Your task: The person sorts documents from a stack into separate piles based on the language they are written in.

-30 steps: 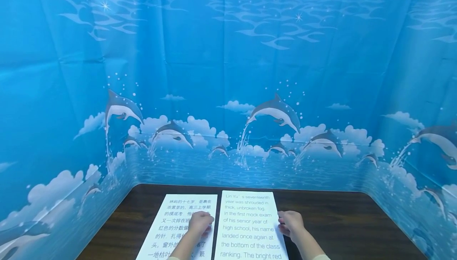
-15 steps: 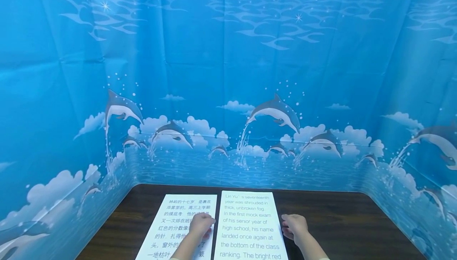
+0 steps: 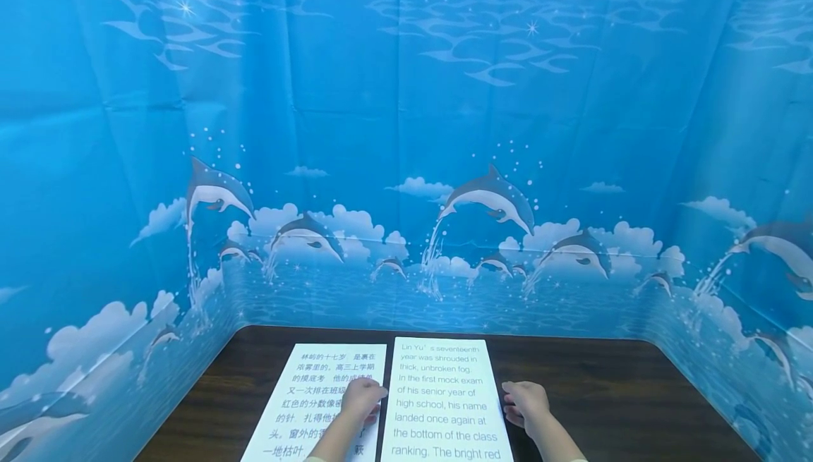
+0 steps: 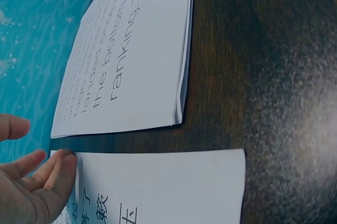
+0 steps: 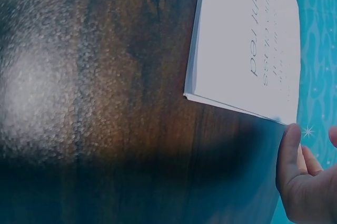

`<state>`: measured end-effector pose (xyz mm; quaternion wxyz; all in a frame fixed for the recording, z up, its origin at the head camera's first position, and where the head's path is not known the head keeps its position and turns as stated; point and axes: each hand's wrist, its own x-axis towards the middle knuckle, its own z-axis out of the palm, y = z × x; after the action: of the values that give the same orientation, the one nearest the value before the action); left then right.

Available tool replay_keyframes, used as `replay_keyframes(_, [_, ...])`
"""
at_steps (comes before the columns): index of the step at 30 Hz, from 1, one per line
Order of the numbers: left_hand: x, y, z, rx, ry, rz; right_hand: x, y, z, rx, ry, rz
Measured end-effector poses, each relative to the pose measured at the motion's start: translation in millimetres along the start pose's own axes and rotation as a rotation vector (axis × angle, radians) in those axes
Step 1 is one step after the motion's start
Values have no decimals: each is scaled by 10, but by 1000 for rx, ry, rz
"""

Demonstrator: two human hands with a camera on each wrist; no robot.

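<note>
Two printed paper stacks lie side by side. Above the right part of the sheet with Chinese text (image 3: pixel 305 405) hangs my left hand (image 3: pixel 358 405), covering some print; its fingers are loosely bent and the thumb stands apart. In the left wrist view, the left fingertips (image 4: pixel 66 161) overlap the sheet's edge; contact is unclear. Just right of the stack with English text (image 3: pixel 444 398) is my right hand (image 3: pixel 528 405), fingers relaxed and holding nothing. The right wrist view has one fingertip (image 5: pixel 291 132) right by that stack's edge; whether it touches cannot be told.
Both stacks lie on a dark wood-grain table (image 3: pixel 603 391), a narrow gap between them. A blue curtain with dolphins (image 3: pixel 406 130) encloses the back and sides. Several layered sheets show at the English stack's edge (image 4: pixel 185 76).
My right hand has moved slightly right, away from the English stack's edge. My left hand has drifted a little to the right. Both paper stacks stay put.
</note>
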<state>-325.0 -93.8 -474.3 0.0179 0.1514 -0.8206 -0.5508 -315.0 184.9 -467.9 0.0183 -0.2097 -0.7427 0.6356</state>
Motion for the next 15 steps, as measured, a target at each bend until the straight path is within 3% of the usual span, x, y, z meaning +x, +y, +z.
replay_keyframes(15, [-10,23,65,12,-1,-11,-34,35,12,-39,-12,17])
